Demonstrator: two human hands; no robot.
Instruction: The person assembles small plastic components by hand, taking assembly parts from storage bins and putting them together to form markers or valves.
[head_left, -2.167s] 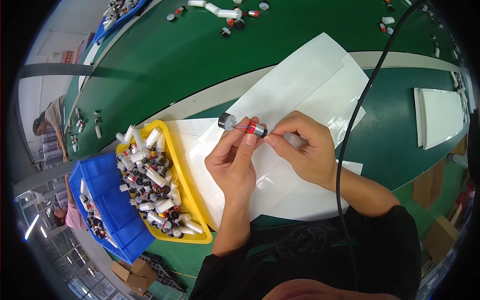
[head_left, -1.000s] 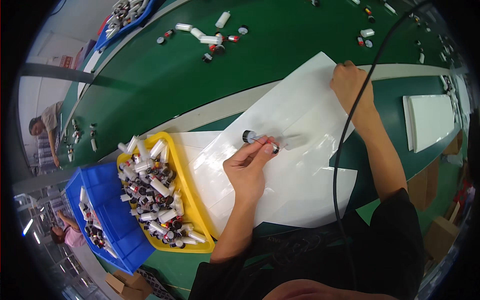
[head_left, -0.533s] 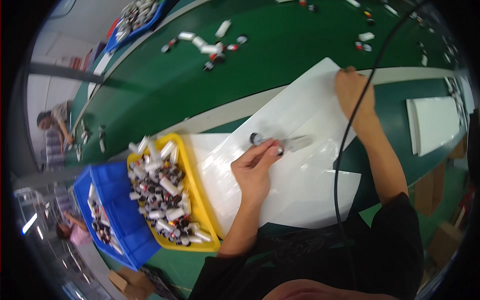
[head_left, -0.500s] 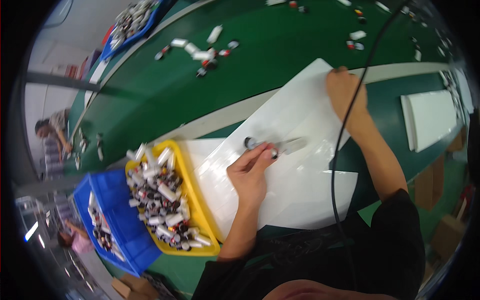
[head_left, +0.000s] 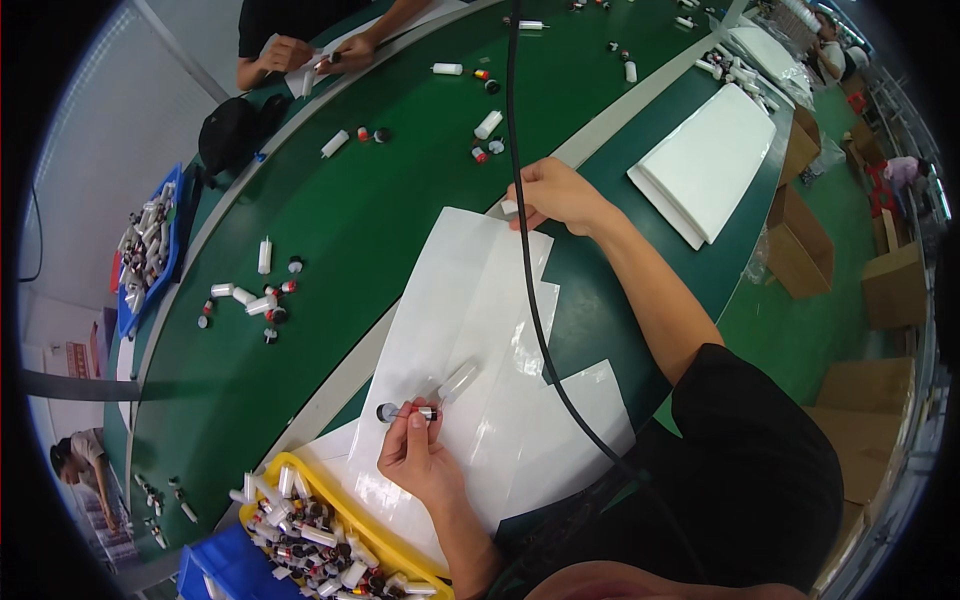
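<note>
My left hand (head_left: 425,465) is closed in a pinch on a small cylinder part (head_left: 425,412) with dark ends and a reddish band. Touching or close to its fingertips is a black-and-grey round cap (head_left: 387,412). A clear tube (head_left: 460,380) lies just beyond, on overlapping glossy white sheets (head_left: 420,320). My right hand (head_left: 560,197) is at the far right corner of the sheets, beside the belt edge. Its fingers pinch a small white piece (head_left: 510,207), mostly hidden by the fingers.
A yellow basket (head_left: 405,560) of tubes and caps stands near left, against a blue bin (head_left: 235,560). Loose tubes and caps lie on the green belt (head_left: 380,220). White stacked sheets (head_left: 700,165) sit at right. A black cable (head_left: 530,260) hangs across the view. Across the belt, another person's hands (head_left: 320,60) hold parts.
The view has swung right, bringing the co-worker across the belt into sight. My left hand keeps its pinch on the cylinder part. A white piece now shows in my right fingers.
</note>
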